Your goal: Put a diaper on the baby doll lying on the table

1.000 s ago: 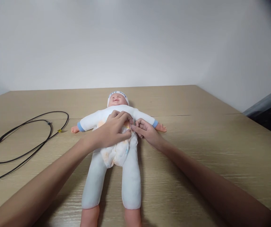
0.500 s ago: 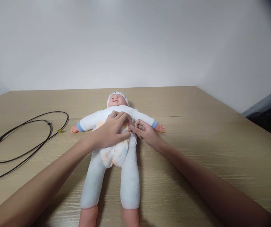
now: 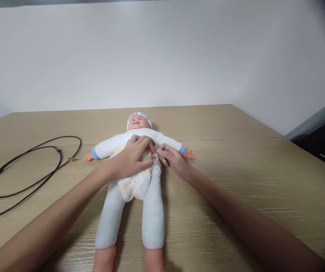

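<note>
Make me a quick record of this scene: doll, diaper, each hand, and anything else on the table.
Doll: face-up on table, arms spread
Diaper: on doll, orange print
Left hand: over diaper's front
Right hand: fingers curled by diaper's edge, grip unclear
Cable: black, looped, left of doll in view

My right hand point(image 3: 173, 160) slid in over the diaper point(image 3: 135, 185) toward my other hand, and now it has gone back out a little, so my thumb tip sits farther toward the side. My head tipped up and turned a bit too: the doll point(image 3: 151, 204) looks lower and more to the left, and a gray strip point(image 3: 66, 3) has popped up above the wall point(image 3: 162, 53).
</note>
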### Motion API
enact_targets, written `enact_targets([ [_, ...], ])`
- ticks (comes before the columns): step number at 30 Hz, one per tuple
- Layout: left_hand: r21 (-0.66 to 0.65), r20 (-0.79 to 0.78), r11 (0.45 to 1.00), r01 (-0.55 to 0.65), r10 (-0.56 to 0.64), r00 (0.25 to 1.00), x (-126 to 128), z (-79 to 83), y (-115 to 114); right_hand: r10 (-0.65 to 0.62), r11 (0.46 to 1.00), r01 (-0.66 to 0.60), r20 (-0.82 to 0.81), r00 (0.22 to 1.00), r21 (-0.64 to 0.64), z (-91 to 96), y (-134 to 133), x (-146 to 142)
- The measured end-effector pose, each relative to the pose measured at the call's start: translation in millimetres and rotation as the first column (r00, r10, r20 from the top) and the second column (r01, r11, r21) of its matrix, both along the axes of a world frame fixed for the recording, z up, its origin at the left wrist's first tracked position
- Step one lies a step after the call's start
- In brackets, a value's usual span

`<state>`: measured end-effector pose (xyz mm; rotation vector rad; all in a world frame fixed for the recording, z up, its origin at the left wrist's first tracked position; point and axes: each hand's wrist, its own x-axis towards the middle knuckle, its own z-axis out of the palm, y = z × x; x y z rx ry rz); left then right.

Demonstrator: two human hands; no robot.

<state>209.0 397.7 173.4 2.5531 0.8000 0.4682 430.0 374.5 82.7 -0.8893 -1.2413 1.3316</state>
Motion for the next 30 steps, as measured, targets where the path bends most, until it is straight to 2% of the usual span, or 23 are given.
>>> enact_targets([
  [5, -0.002, -0.004, 1.0, 0.001, -0.001, 1.0, -1, -1.5, 0, -0.054, 0.998, 0.05, -0.113, 0.992, -0.037, 6.0, -1, 2],
  [11, -0.002, 0.006, 1.0, -0.014, 0.014, 1.0, -2, 1.7, -1, -0.092, 0.995, 0.088, -0.109, 0.99, -0.036, 5.8, -2, 1],
  [13, 0.011, 0.111, 1.0, -0.019, 0.017, 0.994, -6, 3.7, -1, -0.102, 0.995, 0.099, -0.103, 0.989, -0.032, 5.6, -2, 1],
  [15, 0.048, 0.291, 0.996, -0.069, 0.052, 0.955, -17, 1.3, -1, -0.113, 0.993, 0.111, -0.097, 0.989, -0.025, 5.9, -2, 1],
  [17, 0.079, 0.457, 0.979, -0.189, 0.133, 0.88, -35, -9.1, 0, -0.12, 0.993, 0.119, -0.088, 0.989, -0.019, 6.6, -2, 1],
  [19, 0.078, 0.521, 0.934, -0.35, 0.261, 0.813, -62, -27.4, 2, -0.123, 0.992, 0.122, -0.069, 0.99, -0.012, 7.3, -3, 1],
  [22, 0.082, 0.422, 0.864, -0.496, 0.421, 0.803, -109, -59.4, 5, -0.139, 0.99, 0.139, -0.026, 0.99, 0.008, 6.8, -2, 1],
  [24, 0.042, 0.292, 0.864, -0.501, 0.469, 0.833, -135, -73.6, 6, -0.163, 0.986, 0.163, 0.01, 0.986, 0.034, 4.8, -2, 1],
  [27, 0.016, 0.12, 0.869, -0.495, 0.49, 0.864, -155, -75.4, 4, -0.223, 0.972, 0.215, 0.079, 0.972, 0.097, 2.6, -5, 1],
  [30, 0.134, -0.009, 0.881, -0.455, 0.46, 0.888, -152, -64.2, -2, -0.315, 0.939, 0.287, 0.136, 0.939, 0.191, 9.9, -14, -1],
])
